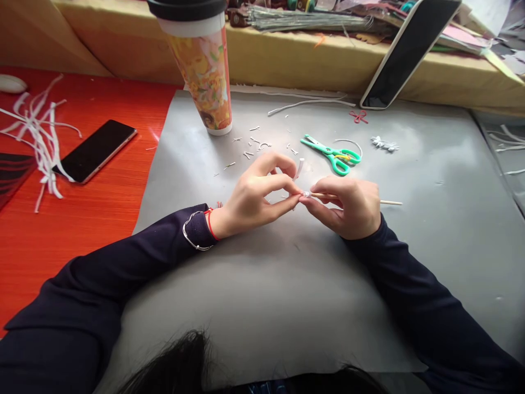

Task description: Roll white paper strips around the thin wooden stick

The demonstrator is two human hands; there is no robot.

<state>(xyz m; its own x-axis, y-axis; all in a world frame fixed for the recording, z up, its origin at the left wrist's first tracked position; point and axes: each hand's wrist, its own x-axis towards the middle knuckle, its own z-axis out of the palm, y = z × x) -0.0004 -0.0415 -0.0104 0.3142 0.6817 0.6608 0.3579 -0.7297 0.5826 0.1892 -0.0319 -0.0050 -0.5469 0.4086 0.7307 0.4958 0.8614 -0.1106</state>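
Over the grey mat (pixel 246 284), my left hand (pixel 264 191) pinches a small white piece (pixel 305 194) between thumb and finger. A white strip end (pixel 300 164) sticks up beside its curled fingers. My right hand (pixel 348 205) holds a thin wooden stick (pixel 390 202), whose far end points right; its near tip meets the white piece. The thumb and fingertips of both hands almost touch. Just beyond the hands lie green-handled scissors (pixel 332 153) and small white scraps (pixel 248 155).
A tall patterned cup (pixel 209 76) stands at the back. On the red table (pixel 135 104) lie a phone (pixel 96 150) and white strips (pixel 51 131). A tablet (pixel 410 49) leans at the back right, near a red knotted piece (pixel 359 116) and a white braided piece (pixel 384 144).
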